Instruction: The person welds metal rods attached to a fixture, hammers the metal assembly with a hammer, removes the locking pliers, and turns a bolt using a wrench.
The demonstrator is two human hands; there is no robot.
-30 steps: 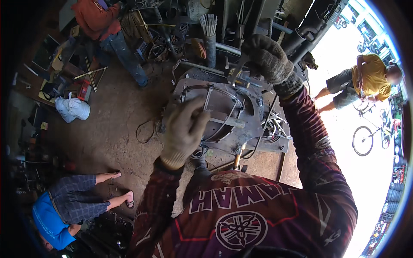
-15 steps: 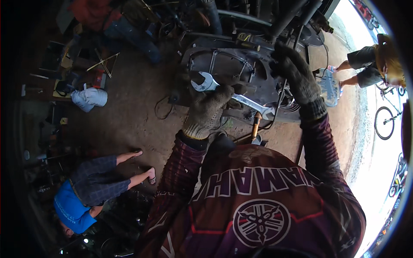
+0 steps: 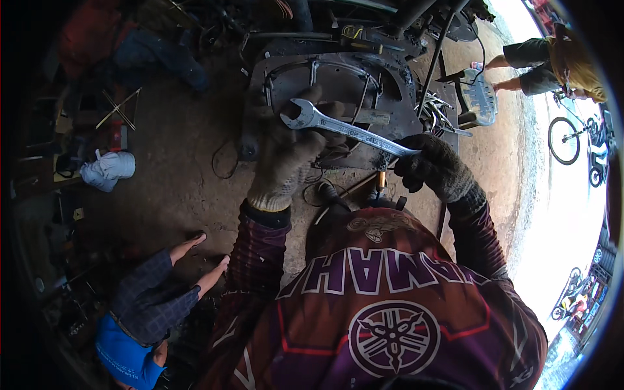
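A large silver open-end wrench [image 3: 354,132] spans both my hands, tilted down to the right. My left hand [image 3: 283,162], in a grey knit glove with dark fingers, holds it near the big left jaw. My right hand [image 3: 434,166], gloved alike, is closed around the other end and hides that jaw. Behind the wrench is a dark metal tabletop [image 3: 286,60] carrying a curved metal bar frame [image 3: 325,64]. Below the right part of the wrench, an orange-brown handle [image 3: 381,181] stands out past the table's near edge.
A yellow tape measure [image 3: 353,31] lies at the table's far side. Metal rods [image 3: 437,114] are heaped at its right. A worn blue-grey stool [image 3: 480,97] stands near one person [image 3: 536,65]; another person in blue [image 3: 127,351] is at lower left. A white bundle [image 3: 109,170] sits at left.
My right hand has come down from above the table's right side and taken hold of the wrench's right end. The left hand keeps its hold; the view has shifted slightly.
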